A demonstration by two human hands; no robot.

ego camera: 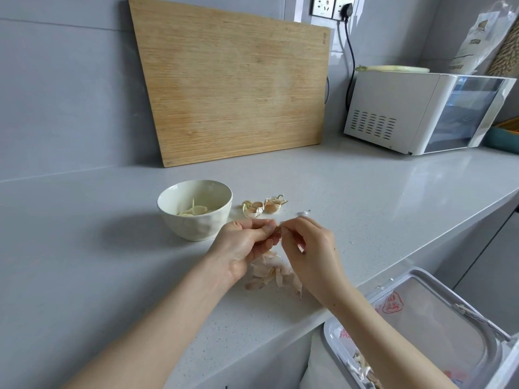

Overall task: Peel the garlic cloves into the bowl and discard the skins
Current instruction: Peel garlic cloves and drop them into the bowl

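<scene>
1. The left hand (247, 242) and right hand (306, 245) pinch one garlic clove (278, 231) between them, above the counter (84, 248).
2. The bowl (196, 220) sits just left of the hands, holding peeled cloves (195, 210).
3. Loose skins (269, 273) lie under the hands; unpeeled cloves (264, 206) wait beside the bowl.

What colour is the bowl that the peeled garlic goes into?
The bowl is creamy white with a faintly dimpled outside, clearest in the head view.

Bright, soft daylight; the bowl (195, 209) casts a faint leftward shadow on the worktop (84, 248); wide-angle edges bend.
</scene>
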